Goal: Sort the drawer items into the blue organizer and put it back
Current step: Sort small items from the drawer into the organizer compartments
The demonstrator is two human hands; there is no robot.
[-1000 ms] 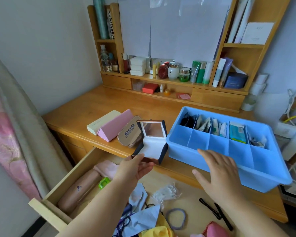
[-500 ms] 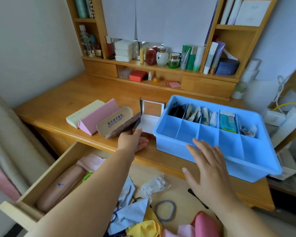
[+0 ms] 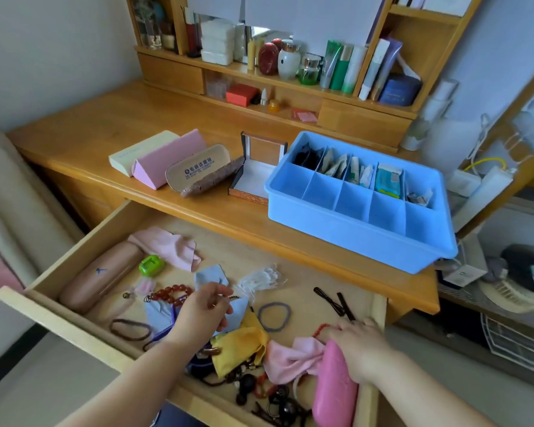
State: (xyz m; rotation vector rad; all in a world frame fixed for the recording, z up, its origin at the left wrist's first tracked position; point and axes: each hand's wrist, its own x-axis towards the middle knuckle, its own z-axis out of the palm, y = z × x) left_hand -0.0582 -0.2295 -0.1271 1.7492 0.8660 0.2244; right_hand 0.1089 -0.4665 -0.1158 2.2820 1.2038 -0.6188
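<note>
The blue organizer [image 3: 346, 238] stands on the desk at the right; its back compartments hold packets and its front ones are bare. Below it the wooden drawer [image 3: 59, 322] is pulled out and strewn with small items. My left hand [image 3: 207, 309] hovers mid-drawer, thumb and fingers pinching the edge of a light-blue cloth [image 3: 211, 277] beside red beads [image 3: 170, 292]. My right hand [image 3: 355, 343] rests at the drawer's right end on a pink case [image 3: 333, 392], fingertips by a red bead string; what it grips is hidden.
The drawer also holds a brown case [image 3: 99, 278], green gadget [image 3: 151, 265], pink cloths [image 3: 170, 248], yellow cloth [image 3: 241, 340], hair tie [image 3: 273, 315] and black clips [image 3: 333, 300]. On the desk lie glasses cases [image 3: 198, 167] and an open box [image 3: 253, 177].
Both hands have dropped from the desk top into the drawer. The left hand let go of the open box, which now lies beside the organizer. The view tilted down.
</note>
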